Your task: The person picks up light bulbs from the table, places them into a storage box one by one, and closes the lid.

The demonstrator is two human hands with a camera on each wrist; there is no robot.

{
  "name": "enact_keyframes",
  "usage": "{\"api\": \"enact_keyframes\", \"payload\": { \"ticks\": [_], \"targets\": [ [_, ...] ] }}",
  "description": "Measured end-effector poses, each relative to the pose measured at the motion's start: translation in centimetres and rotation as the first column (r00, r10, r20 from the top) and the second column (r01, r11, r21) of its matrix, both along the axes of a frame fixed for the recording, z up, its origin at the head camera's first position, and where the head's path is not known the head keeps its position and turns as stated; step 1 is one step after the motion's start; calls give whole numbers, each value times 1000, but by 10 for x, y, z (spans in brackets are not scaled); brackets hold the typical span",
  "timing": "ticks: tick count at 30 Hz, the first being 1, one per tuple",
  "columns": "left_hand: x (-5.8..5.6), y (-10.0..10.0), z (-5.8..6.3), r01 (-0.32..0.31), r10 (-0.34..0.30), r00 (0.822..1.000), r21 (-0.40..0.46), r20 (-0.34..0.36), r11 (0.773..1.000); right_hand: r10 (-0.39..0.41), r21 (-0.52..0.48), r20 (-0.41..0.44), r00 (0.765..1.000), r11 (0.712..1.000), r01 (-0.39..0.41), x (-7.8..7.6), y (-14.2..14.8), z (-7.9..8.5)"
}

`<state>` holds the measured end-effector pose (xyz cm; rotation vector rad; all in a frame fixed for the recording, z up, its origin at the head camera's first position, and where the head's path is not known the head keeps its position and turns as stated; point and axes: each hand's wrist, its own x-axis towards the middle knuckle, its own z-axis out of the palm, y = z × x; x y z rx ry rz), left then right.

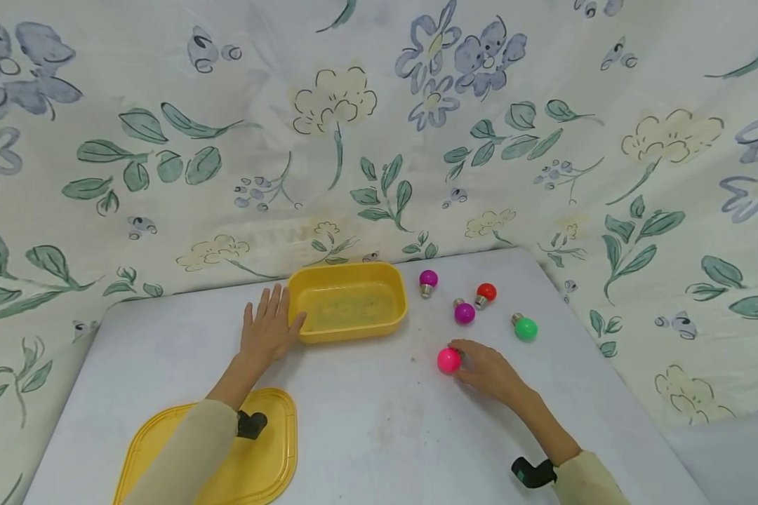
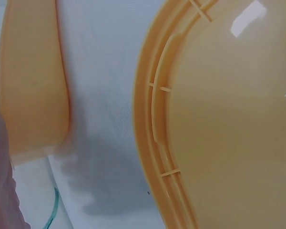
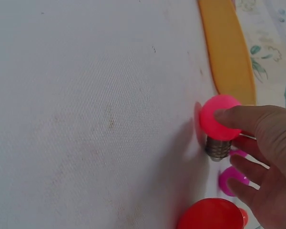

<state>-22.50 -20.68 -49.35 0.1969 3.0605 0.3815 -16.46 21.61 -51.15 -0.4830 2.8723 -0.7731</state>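
Note:
My right hand (image 1: 489, 372) pinches a pink light bulb (image 1: 448, 360) between thumb and fingers, over the white tabletop. The right wrist view shows the bulb (image 3: 218, 117) with its metal screw base pointing down the frame. My left hand (image 1: 265, 333), fingers straight, rests against the left end of a yellow plastic basin (image 1: 347, 335). Only a blurred edge of that hand (image 2: 2, 176) shows in the left wrist view, beside the basin wall (image 2: 33, 81). Inside the basin I see only its bare yellow bottom.
Two purple bulbs (image 1: 464, 313), a red bulb (image 1: 486, 292) and a green bulb (image 1: 526, 329) lie right of the basin. A yellow lid (image 1: 278, 449) lies under my left forearm. A large red rounded thing (image 3: 212, 214) shows low in the right wrist view. Floral cloth (image 1: 354, 175) hangs behind.

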Motion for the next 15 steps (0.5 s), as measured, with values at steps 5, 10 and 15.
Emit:
{"api": "enact_keyframes", "payload": {
  "ticks": [5, 10, 15],
  "targets": [
    [-1, 1, 0, -5, 5, 1000, -4, 3, 1000, 18, -31, -32, 999, 999, -19, -2, -1, -4],
    [-1, 0, -2, -8, 8, 1000, 1, 8, 1000, 14, -59, -11, 1000, 998, -14, -3, -4, -7],
    [0, 0, -1, -5, 5, 1000, 10, 0, 1000, -7, -81, 15, 1000, 997, 9, -2, -10, -5]
  ]
}}
